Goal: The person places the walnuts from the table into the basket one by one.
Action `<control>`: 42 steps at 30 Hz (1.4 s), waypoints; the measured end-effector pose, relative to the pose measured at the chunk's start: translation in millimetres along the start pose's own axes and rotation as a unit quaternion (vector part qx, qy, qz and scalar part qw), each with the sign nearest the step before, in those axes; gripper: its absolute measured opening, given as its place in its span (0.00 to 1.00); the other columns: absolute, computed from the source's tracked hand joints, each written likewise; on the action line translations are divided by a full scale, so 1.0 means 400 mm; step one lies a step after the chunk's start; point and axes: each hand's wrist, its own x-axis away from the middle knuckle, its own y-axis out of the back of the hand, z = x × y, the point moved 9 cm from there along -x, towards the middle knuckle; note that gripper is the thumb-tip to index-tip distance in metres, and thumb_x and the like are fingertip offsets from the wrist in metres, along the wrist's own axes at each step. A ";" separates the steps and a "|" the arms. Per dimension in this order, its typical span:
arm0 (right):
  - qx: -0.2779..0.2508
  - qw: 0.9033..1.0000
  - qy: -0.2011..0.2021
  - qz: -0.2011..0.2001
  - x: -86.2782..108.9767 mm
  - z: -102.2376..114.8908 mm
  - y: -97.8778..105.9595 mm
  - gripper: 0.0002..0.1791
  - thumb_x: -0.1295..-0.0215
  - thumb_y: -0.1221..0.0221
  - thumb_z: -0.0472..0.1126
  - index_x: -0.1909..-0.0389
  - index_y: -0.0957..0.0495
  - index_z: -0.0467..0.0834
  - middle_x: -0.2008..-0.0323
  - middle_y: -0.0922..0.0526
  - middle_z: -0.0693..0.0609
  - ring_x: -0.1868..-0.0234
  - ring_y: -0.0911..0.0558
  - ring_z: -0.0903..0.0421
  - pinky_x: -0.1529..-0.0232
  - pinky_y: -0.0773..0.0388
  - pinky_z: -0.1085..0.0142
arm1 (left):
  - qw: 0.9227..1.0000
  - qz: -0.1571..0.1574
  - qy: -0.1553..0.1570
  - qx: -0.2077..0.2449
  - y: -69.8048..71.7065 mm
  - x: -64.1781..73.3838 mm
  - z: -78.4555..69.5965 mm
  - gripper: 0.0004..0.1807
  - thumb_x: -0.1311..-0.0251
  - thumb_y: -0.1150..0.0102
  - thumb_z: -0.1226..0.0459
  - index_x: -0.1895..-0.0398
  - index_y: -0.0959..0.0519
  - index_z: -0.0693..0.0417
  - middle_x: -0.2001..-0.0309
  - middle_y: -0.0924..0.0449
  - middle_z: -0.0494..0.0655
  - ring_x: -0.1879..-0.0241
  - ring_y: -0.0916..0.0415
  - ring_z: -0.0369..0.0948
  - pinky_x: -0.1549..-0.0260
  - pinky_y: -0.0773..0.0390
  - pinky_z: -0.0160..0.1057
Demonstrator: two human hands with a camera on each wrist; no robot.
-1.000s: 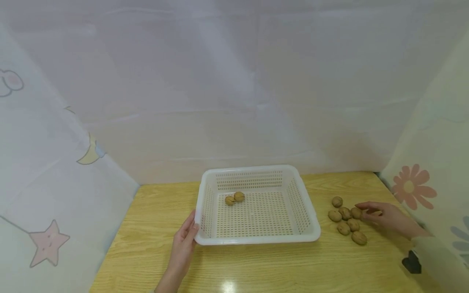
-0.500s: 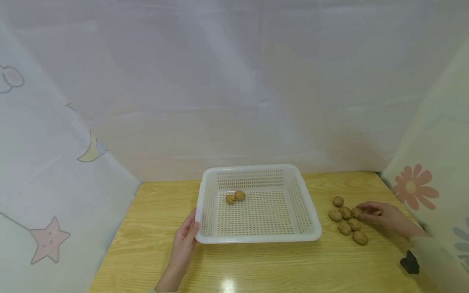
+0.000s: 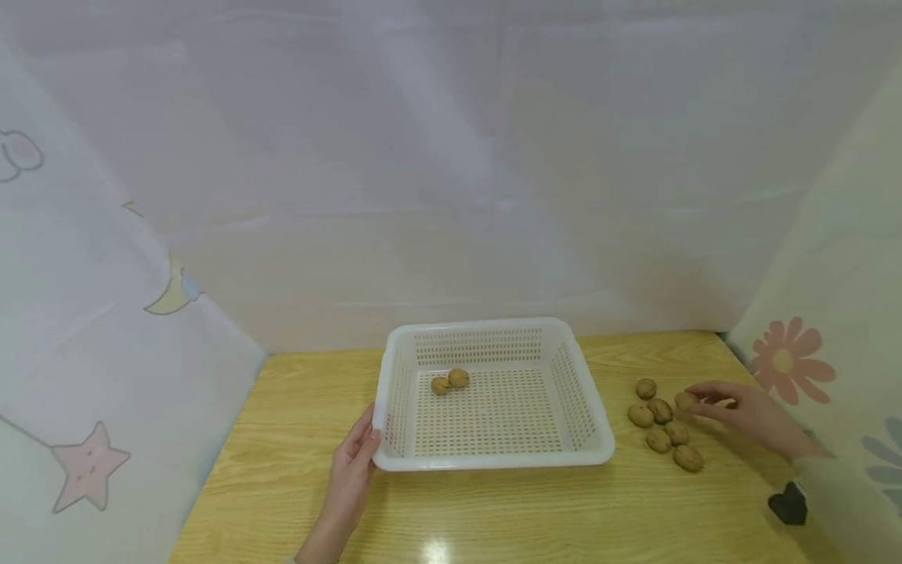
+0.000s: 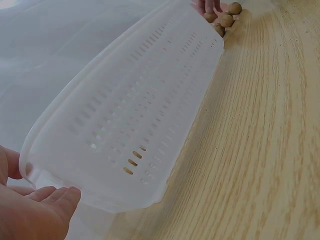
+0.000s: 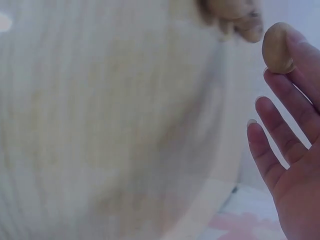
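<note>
A white plastic basket with slotted walls stands mid-table, two walnuts lying on its floor toward the back left. My left hand grips the basket's left rim, thumb on top and fingers beneath, as the left wrist view also shows. Over at the right, my right hand pinches a walnut between thumb and index finger, the other fingers spread out. Just left of and below that hand, several loose walnuts lie grouped on the wooden table.
The wooden table backs onto a pale cloth wall. Patterned cloth panels rise at both sides, with a pink star on the left and a red flower on the right. A black heart-shaped piece shows by the right sleeve.
My right hand has risen slightly, and the walnut in its fingertips has come away from the group. The left hand keeps its grip on the basket.
</note>
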 end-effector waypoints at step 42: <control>-0.040 0.996 0.062 0.056 -0.263 0.518 0.026 0.20 0.30 0.33 0.55 0.41 0.15 0.53 0.53 0.14 0.55 0.56 0.21 0.53 0.60 0.22 0.64 | 1.000 0.001 0.012 0.007 0.002 0.002 -0.001 0.33 0.18 0.53 0.59 0.18 0.47 0.61 0.20 0.45 0.61 0.33 0.29 0.32 0.36 0.25 0.33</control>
